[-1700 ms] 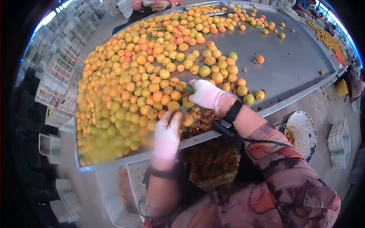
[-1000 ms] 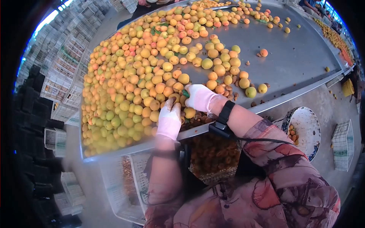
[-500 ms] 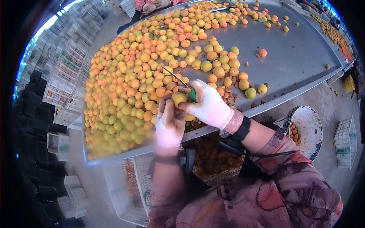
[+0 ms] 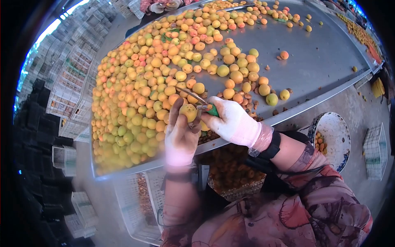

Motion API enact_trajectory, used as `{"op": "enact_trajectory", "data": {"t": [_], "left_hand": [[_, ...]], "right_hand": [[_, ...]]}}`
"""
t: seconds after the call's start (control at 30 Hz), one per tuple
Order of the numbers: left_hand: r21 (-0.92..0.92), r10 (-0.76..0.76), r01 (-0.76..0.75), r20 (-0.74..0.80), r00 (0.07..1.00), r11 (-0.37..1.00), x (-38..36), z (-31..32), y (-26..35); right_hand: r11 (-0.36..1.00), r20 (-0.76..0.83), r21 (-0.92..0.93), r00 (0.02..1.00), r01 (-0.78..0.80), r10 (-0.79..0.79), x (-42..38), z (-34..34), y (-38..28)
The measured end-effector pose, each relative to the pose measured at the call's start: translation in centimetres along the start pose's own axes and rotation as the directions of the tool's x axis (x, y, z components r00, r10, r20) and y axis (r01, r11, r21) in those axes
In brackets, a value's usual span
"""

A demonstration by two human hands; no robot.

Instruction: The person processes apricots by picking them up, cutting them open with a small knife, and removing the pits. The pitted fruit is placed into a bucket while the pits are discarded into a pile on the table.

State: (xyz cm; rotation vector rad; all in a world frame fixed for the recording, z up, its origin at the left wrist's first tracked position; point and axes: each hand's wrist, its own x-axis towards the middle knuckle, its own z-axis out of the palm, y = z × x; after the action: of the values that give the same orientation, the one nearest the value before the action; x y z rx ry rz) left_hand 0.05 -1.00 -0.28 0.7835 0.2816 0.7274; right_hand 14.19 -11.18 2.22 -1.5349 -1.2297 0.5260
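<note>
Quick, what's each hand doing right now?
Left hand: fingers closed around a yellow fruit.
Right hand: closed on a green-handled tool, its thin end beside that fruit.

Fruit-sorting shed or packing site: metal table heaped with fruit, crates stacked at 10 o'clock.

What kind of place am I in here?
Probably a fruit packing or processing shed: a large metal table piled with fruit, tall stacks of crates, and another worker's hands across the table.
</note>
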Motion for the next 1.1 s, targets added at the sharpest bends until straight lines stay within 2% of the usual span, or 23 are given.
{"op": "enact_trajectory", "data": {"t": [0.07, 0.13, 0.37, 0.43, 0.6, 0.67, 0.77, 0.9, 0.93, 0.97, 1.0, 1.07, 1.1], "left_hand": [[0.018, -0.021, 0.02, 0.058, 0.998, 1.0, 0.2, 0.0, -0.1], [0.039, -0.019, 0.018, 0.045, 0.999, 0.999, 0.1, 0.4, -0.2], [0.141, 0.052, -0.06, 0.058, 0.997, 0.988, 0.0, 1.2, -0.9], [0.132, 0.065, -0.073, 0.063, 0.996, 0.989, 0.0, 1.2, -1.2], [0.078, 0.077, -0.078, 0.022, 0.997, 0.994, -0.1, 0.8, -2.2], [0.132, 0.107, -0.11, 0.031, 0.994, 0.985, -0.3, 1.2, -2.1], [0.155, 0.15, -0.148, 0.0, 0.989, 0.977, -0.6, 1.5, -2.4], [0.189, 0.17, -0.161, -0.033, 0.985, 0.969, -0.7, 2.2, -2.0], [0.367, 0.158, -0.145, -0.004, 0.987, 0.919, -0.7, 2.0, -1.3], [0.532, 0.141, -0.131, 0.023, 0.99, 0.837, -0.7, 2.0, -0.9], [0.531, 0.139, -0.132, 0.026, 0.99, 0.837, -0.5, 2.0, -1.0], [0.288, 0.119, -0.118, 0.015, 0.993, 0.95, -0.2, 1.9, -1.3], [0.159, 0.107, -0.107, 0.009, 0.994, 0.981, 0.0, 1.8, -1.4]], "right_hand": [[1.0, 0.011, -0.02, 1.0, -0.006, 0.006, -0.1, 0.1, -0.1], [0.999, 0.049, -0.031, 0.998, -0.04, 0.042, -0.2, 0.0, -0.2], [0.992, -0.009, -0.122, 1.0, -0.01, 0.009, -0.3, 0.6, 0.6], [0.974, -0.011, -0.224, 1.0, -0.03, 0.028, -0.3, 0.9, 0.6], [0.965, -0.033, -0.255, 0.998, -0.059, 0.052, -0.7, 1.5, 0.4], [0.961, -0.043, -0.262, 0.996, -0.085, 0.077, -0.8, 1.6, 0.4], [0.961, -0.017, -0.246, 0.992, -0.126, 0.126, -0.7, 1.7, 0.5], [0.987, 0.038, -0.023, 0.986, -0.159, 0.16, -0.5, 1.5, 1.4], [0.985, 0.058, 0.058, 0.985, -0.163, 0.16, -0.4, 1.5, 1.8], [0.985, 0.054, 0.058, 0.986, -0.162, 0.159, -0.4, 1.4, 2.0], [0.99, 0.035, 0.065, 0.992, -0.127, 0.125, -0.4, 1.2, 1.8], [0.993, 0.017, 0.068, 0.996, -0.093, 0.092, -0.4, 0.9, 1.5], [0.996, 0.012, -0.021, 0.996, -0.089, 0.089, -0.3, 0.9, 1.4]]}}
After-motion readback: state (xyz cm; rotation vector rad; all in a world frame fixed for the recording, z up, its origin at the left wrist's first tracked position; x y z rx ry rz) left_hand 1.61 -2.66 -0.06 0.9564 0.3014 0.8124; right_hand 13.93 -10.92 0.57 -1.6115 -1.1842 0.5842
